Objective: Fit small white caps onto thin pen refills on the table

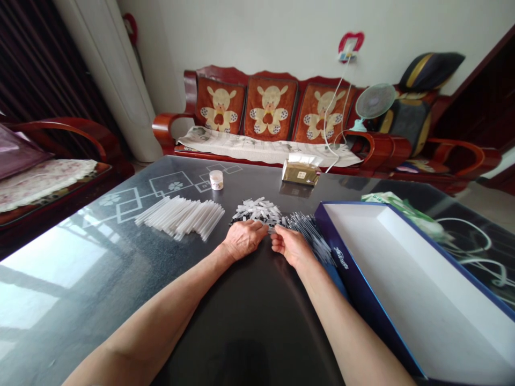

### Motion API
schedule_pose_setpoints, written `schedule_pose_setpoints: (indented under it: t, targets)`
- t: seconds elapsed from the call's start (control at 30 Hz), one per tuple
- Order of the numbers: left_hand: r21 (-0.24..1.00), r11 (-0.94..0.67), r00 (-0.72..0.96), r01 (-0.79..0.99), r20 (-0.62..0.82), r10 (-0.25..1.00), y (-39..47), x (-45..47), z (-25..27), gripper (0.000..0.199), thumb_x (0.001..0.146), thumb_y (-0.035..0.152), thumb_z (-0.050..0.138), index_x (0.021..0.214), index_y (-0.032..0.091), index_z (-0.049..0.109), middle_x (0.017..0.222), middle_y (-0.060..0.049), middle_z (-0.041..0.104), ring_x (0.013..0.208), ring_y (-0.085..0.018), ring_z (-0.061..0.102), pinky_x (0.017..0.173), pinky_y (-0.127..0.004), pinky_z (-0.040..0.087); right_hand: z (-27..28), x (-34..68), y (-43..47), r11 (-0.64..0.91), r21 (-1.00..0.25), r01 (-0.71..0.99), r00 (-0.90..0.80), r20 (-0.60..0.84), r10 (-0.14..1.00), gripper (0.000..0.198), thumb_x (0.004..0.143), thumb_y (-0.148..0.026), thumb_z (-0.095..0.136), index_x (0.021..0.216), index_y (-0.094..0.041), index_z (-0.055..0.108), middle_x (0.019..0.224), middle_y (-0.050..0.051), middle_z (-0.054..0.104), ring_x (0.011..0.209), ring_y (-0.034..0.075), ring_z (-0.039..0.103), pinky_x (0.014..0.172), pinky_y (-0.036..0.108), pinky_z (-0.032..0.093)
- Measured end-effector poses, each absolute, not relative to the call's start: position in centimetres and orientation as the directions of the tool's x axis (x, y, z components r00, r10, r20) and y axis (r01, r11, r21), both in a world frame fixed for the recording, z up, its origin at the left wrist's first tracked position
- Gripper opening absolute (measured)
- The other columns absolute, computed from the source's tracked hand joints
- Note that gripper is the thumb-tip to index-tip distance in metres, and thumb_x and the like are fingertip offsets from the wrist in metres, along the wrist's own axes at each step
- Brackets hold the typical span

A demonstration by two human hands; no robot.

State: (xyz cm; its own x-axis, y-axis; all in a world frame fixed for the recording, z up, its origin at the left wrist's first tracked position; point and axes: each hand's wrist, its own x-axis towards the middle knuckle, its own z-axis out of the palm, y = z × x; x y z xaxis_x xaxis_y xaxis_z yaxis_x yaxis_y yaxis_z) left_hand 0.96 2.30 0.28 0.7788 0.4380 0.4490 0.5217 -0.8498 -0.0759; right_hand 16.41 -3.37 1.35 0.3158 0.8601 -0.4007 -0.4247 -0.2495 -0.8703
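Note:
My left hand (pixel 245 239) is closed, its fingers curled at the near edge of a heap of small white and black pieces (pixel 259 209). Facing it, my right hand (pixel 293 244) is closed in a pinch, its fingertips close to the left ones. A small pale thing shows between the two hands, too little of it to name. To the left lies a bundle of white plastic tubes (pixel 181 215), side by side. Right beside my right hand is a pile of thin sticks with metallic tips (pixel 308 231), which look like pen refills.
A large blue box with a white inside (pixel 338 257) stands at the right of the dark table (pixel 241 321). Behind it lie a green-white plastic bag (pixel 414 214) and white cables (pixel 478 262). Farther back are a small round tub (pixel 216 180) and a tissue box (pixel 301 171).

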Motion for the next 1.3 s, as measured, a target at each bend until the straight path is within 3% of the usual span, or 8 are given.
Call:
schedule_pose_setpoints:
  t: [0.23,0.4,0.53,0.7,0.83,0.97,1.07,1.3]
  targets:
    - [-0.059,-0.856,0.780,0.514,0.448,0.437,2.7,0.5,0.8,0.035,0.100,0.033,0.034,0.094,0.019,0.065,0.076,-0.004,0.060,0.069,-0.015,0.057,0.061,-0.025,0.042,1.2,16.3,-3.5,-0.239,-0.908,-0.345,0.297,-0.347,0.890,0.022,0.079,-0.034,0.071,0.074,-0.015,0.063,0.054,0.002,0.065,0.042,0.011,0.058,0.039,0.020,0.052]
    - [-0.067,-0.855,0.773,0.514,0.469,0.427,3.2,-0.1,1.3,0.038,0.101,0.037,0.032,0.104,0.021,0.067,0.080,-0.005,0.062,0.075,-0.017,0.057,0.070,-0.028,0.044,0.7,16.2,-3.4,-0.143,-0.957,-0.251,0.304,-0.218,0.927,0.035,0.083,-0.049,0.062,0.091,-0.016,0.068,0.074,0.008,0.074,0.059,0.016,0.068,0.046,0.024,0.056]
    - [-0.063,-0.855,0.765,0.514,0.485,0.424,3.5,-0.1,0.9,0.038,0.100,0.040,0.034,0.108,0.022,0.067,0.082,-0.006,0.062,0.078,-0.018,0.056,0.075,-0.030,0.044,0.2,16.5,-3.5,0.001,-0.992,0.125,0.312,0.040,0.949,0.024,0.076,-0.040,0.067,0.089,-0.020,0.072,0.075,0.003,0.073,0.067,0.018,0.070,0.054,0.026,0.056]
    - [-0.053,-0.858,0.731,0.511,0.552,0.401,3.5,-0.1,0.4,0.037,0.099,0.040,0.037,0.111,0.019,0.065,0.087,-0.008,0.065,0.081,-0.020,0.058,0.079,-0.033,0.045,1.6,16.4,-4.1,0.154,-0.773,0.616,0.214,0.352,0.911,0.011,0.073,-0.023,0.066,0.082,-0.026,0.073,0.074,0.001,0.073,0.074,0.021,0.068,0.078,0.033,0.052]
    - [-0.014,-0.850,0.603,0.527,0.711,0.362,3.3,-0.4,0.6,0.040,0.095,0.040,0.046,0.128,0.019,0.055,0.119,-0.013,0.062,0.108,-0.026,0.055,0.094,-0.041,0.042,4.7,17.0,-4.5,0.157,-0.578,0.801,0.136,0.430,0.892,0.013,0.075,-0.016,0.059,0.077,-0.022,0.071,0.084,0.007,0.070,0.079,0.021,0.065,0.082,0.033,0.049]
    - [0.082,-0.819,0.414,0.568,0.832,0.371,3.4,-0.7,0.5,0.044,0.093,0.032,0.048,0.134,0.016,0.048,0.135,-0.017,0.051,0.122,-0.030,0.047,0.100,-0.047,0.039,8.8,21.0,-6.2,0.066,-0.477,0.876,0.221,0.519,0.826,0.018,0.076,-0.022,0.056,0.080,-0.021,0.073,0.089,0.007,0.065,0.080,0.019,0.062,0.082,0.030,0.048]
    - [0.125,-0.816,0.385,0.564,0.834,0.394,3.8,-0.7,0.2,0.040,0.092,0.025,0.044,0.132,0.017,0.049,0.133,-0.017,0.053,0.121,-0.028,0.048,0.099,-0.046,0.040,10.8,26.3,-8.3,-0.147,-0.464,0.874,0.400,0.513,0.759,0.021,0.074,-0.029,0.057,0.085,-0.022,0.074,0.088,0.005,0.066,0.079,0.019,0.062,0.079,0.030,0.048]
    - [0.180,-0.794,0.348,0.581,0.827,0.442,4.6,-0.6,-0.6,0.033,0.092,0.020,0.040,0.121,0.017,0.057,0.119,-0.013,0.061,0.107,-0.023,0.055,0.092,-0.039,0.043,8.0,36.1,-10.9,-0.644,-0.303,0.703,0.692,0.084,0.717,0.022,0.072,-0.030,0.058,0.080,-0.020,0.076,0.081,0.008,0.074,0.077,0.024,0.067,0.068,0.030,0.047]
